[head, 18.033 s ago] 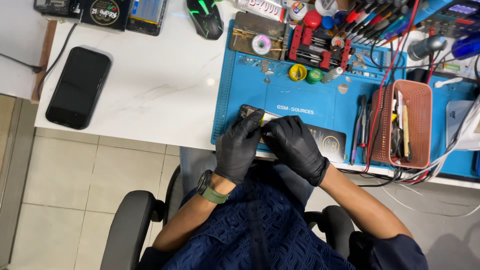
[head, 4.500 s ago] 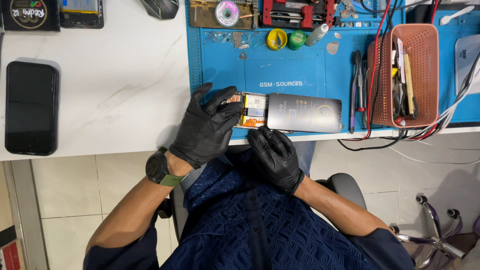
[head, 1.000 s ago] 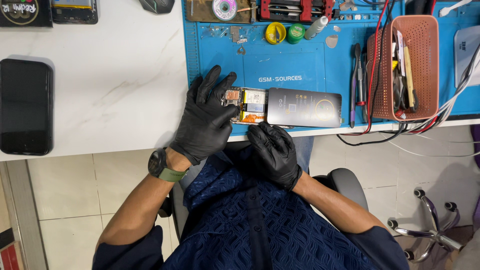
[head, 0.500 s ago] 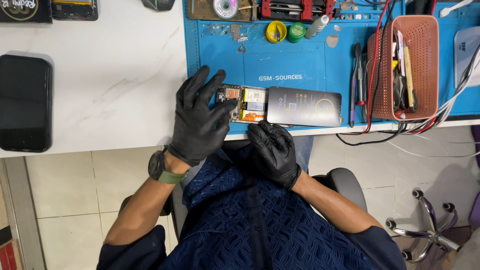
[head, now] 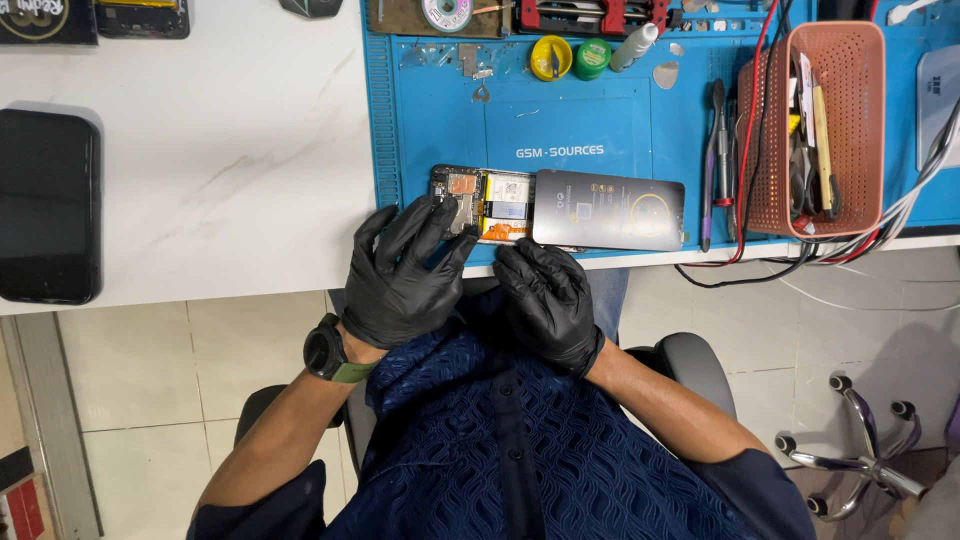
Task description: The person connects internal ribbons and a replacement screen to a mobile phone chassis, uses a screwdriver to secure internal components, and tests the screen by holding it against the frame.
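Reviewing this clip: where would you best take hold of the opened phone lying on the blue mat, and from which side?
Probably the opened phone by its two long edges near the middle, coming from above. It lies flat and lengthwise along the blue mat, so those thin edges suit a pinch grip. The left hand covers its exposed end; the right hand sits at the table edge.

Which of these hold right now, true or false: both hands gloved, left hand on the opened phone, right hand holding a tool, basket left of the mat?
1. Both hands wear black gloves. True.
2. The left hand has fingers on the opened phone. True.
3. The right hand holds a tool. False: it holds none and rests at the table edge.
4. The orange basket sits left of the blue mat. False: it stands at the mat's right side.
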